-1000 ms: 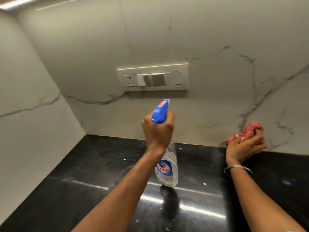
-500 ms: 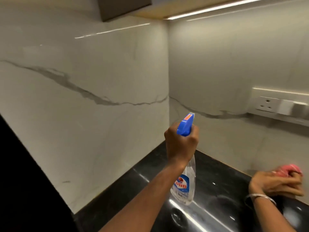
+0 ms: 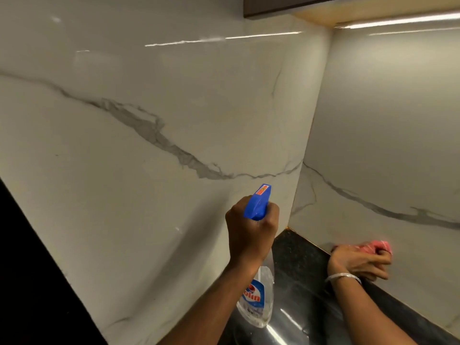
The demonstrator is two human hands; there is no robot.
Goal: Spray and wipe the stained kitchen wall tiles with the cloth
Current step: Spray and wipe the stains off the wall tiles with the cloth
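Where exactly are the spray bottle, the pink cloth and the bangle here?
spray bottle (image 3: 257,204), head view, on its blue trigger head.
pink cloth (image 3: 371,246), head view, on the bunched fabric.
bangle (image 3: 343,276), head view, on the silver band.

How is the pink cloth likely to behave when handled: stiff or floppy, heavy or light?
The pink cloth is bunched in the right hand, so it is probably soft and floppy. It fits crumpled in that one grip, so it is likely light.

the wall tiles (image 3: 149,220) are smooth, glossy marble-look slabs with grey veins, the countertop (image 3: 298,265) is polished black speckled stone, the spray bottle (image 3: 256,305) is clear plastic with a glossy blue plastic head, the cloth (image 3: 373,246) is soft pink-red fabric, and the bangle (image 3: 343,277) is shiny metal.
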